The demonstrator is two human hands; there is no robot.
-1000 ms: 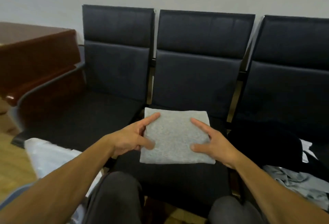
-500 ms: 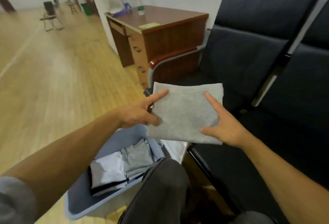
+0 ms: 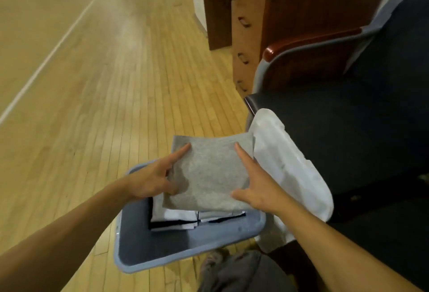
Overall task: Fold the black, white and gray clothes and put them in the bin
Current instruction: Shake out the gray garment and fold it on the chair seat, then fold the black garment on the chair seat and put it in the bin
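Folded gray garment (image 3: pixel 209 173) is a flat, near-square pad, held in the air between both hands, directly above the blue bin (image 3: pixel 190 240) and over the stack of folded clothes (image 3: pixel 185 218) already inside it. The stack shows white, gray and black layers, sitting toward the bin's far side; the near part of the bin floor is bare. The garment's near edge overlaps the stack top in this view; cannot tell if it touches or hangs just above.

Left hand (image 3: pixel 151 180) holds the garment's left edge: index finger straight along the top face, thumb pressed onto the cloth lower down, other fingers tucked under and hidden. Right hand (image 3: pixel 255 187) holds the right edge the same way, index finger stretched up the top face, thumb lying across the near corner, remaining fingers hidden underneath. So both hands pinch the pad from its sides, thumbs on top.

Key relation: the bin lies straight below the garment, a little nearer the person than the pad's centre. Both hands are about equally near. Judgement: the next move looks like a short straight lowering onto the stack, keeping the pad level so the fold does not open.

A white cloth (image 3: pixel 285 159) drapes over the black seat (image 3: pixel 348 133) edge just right of the bin. A brown desk (image 3: pixel 290 13) stands behind, on the wooden floor (image 3: pixel 92 82).
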